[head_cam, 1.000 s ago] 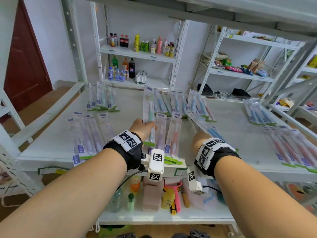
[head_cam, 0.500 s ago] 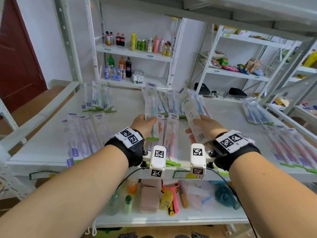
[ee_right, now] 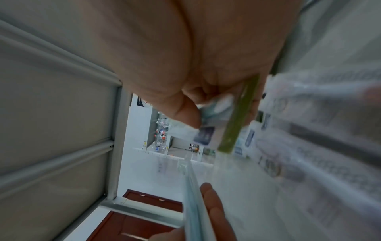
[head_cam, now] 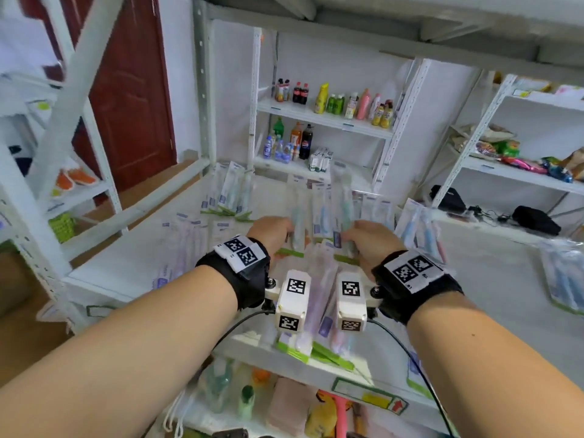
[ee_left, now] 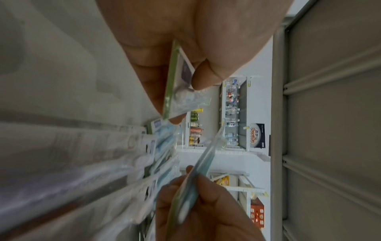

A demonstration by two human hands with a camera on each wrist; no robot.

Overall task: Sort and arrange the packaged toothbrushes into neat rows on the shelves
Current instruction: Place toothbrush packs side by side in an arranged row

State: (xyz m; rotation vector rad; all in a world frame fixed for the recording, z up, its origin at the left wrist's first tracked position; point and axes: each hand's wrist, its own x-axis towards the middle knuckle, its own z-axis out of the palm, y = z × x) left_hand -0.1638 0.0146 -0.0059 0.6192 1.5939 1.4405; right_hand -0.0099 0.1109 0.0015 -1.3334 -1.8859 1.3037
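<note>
Above the white shelf (head_cam: pixel 126 267), the left hand (head_cam: pixel 271 230) is pinching one packaged toothbrush (head_cam: pixel 297 226) by its green end and the right hand (head_cam: pixel 368 237) is pinching another (head_cam: pixel 344 216). Two packs are being held; those lying in blurred groups are too many to count. Slick film risks slipping, and lowering either pack carelessly risks skewing the rows.
</note>
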